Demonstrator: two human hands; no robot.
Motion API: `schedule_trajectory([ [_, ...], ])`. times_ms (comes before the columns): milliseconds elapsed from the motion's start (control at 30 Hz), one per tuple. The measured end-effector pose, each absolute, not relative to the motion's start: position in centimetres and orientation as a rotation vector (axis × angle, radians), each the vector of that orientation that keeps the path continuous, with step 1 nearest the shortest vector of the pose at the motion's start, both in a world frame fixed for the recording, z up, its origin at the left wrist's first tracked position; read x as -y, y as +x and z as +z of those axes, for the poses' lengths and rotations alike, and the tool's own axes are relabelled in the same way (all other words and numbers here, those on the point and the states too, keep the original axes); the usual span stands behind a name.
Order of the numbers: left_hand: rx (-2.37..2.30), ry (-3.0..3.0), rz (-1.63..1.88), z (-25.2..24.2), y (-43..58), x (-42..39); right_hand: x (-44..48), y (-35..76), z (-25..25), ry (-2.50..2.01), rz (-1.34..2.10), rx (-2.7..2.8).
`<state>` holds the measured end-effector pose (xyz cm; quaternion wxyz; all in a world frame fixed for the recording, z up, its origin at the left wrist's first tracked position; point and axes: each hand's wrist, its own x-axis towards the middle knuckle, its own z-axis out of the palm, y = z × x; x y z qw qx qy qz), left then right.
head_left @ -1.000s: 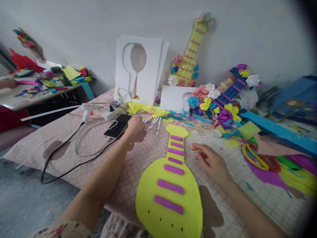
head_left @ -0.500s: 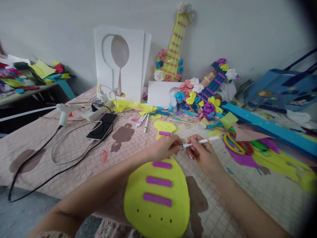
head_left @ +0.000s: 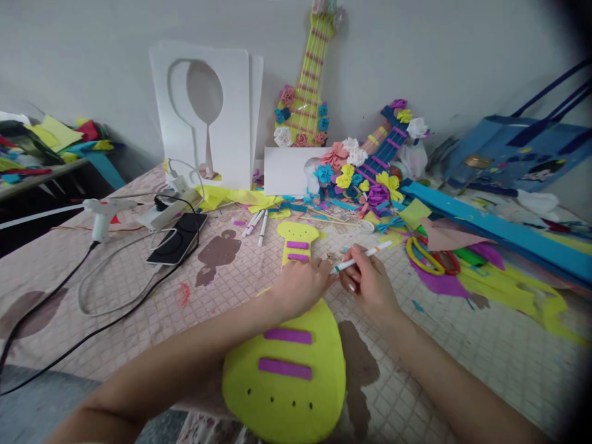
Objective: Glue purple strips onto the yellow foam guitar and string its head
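Observation:
A yellow foam guitar shape point(head_left: 287, 394) with purple strips lies on the table in front of me. Above its neck my two hands meet. My right hand point(head_left: 367, 285) is closed around a white marker pen point(head_left: 365, 255) with an orange end, tilted up to the right. My left hand point(head_left: 303, 285) is closed and pinches the pen's lower, teal tip, resting over the guitar's neck.
A phone point(head_left: 176, 245) on a cable, a power strip point(head_left: 169, 209) and a glue gun point(head_left: 102, 213) lie at the left. Loose markers point(head_left: 256, 223) lie beyond the guitar. Decorated foam guitars point(head_left: 305, 98), white cut-out boards point(head_left: 208, 117), foam scraps and a blue bag point(head_left: 522, 151) crowd the back and right.
My left hand came back from the markers near the phone and joined the right hand at a pen. The view has shifted right and both hands now grip the pen over the guitar neck.

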<state>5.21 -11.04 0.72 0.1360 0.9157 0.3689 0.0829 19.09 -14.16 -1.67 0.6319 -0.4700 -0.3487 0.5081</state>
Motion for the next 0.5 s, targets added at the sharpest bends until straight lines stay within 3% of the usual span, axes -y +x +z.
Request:
schedule_trajectory([
  [100, -0.945, 2.465, 0.280, 0.8, 4.8, 10.4, 13.8, 19.9, -1.3, -1.066, 1.156, 0.778],
  [300, -0.530, 1.554, 0.186, 1.0, 3.3, 8.7, 12.1, 25.7, 0.2, -0.969, 0.980, 0.646],
  [500, -0.667, 1.675, 0.297, 0.7, 3.7, 8.7, 11.8, 26.1, -0.2, -0.975, 0.964, 0.734],
])
